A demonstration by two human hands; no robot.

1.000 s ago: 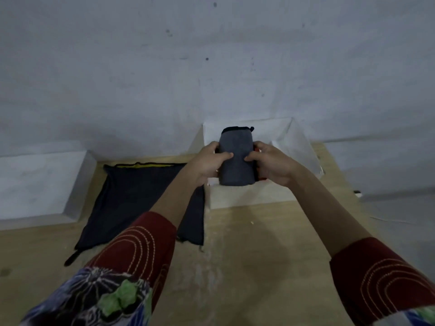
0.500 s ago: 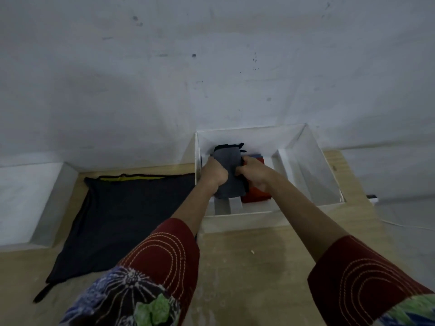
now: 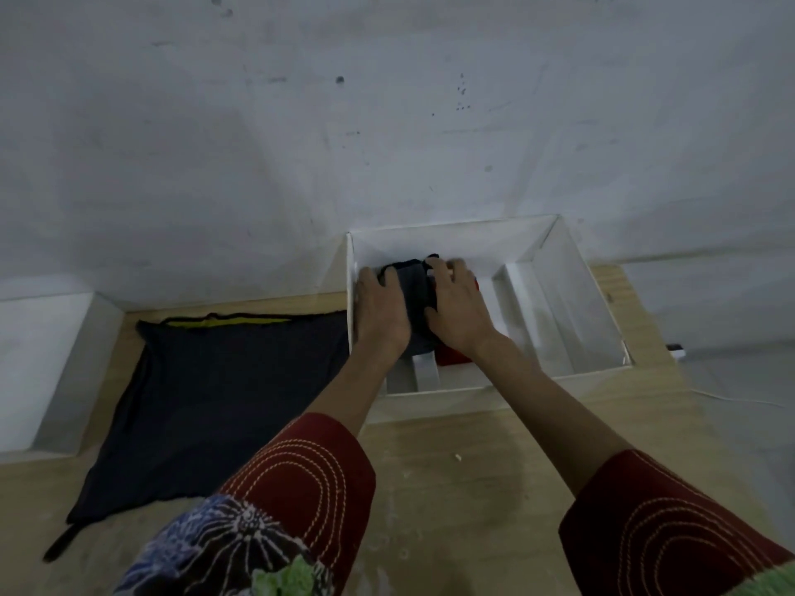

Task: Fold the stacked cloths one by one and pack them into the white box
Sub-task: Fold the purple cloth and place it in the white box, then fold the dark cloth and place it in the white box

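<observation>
A folded dark grey cloth [image 3: 415,294] lies in the left part of the white box [image 3: 598,303]. My left hand [image 3: 380,309] rests flat on its left side with straight fingers. My right hand [image 3: 458,305] presses its right side, fingers spread over the top. A red folded cloth [image 3: 451,357] shows under my right wrist inside the box. The stack of dark cloths [image 3: 215,402] lies spread on the wooden table to the left of the box, with a yellow edge [image 3: 223,322] showing at its far side.
White dividers [image 3: 426,369] split the box into compartments; the right compartment [image 3: 559,320] holds nothing. A second white box [image 3: 47,367] stands at the far left. A grey wall rises right behind the table. A thin white cable [image 3: 731,397] runs off the right edge.
Both hands carried the folded grey cloth from above the box's front edge down into the box. They went from gripping it to pressing on it with flat fingers.
</observation>
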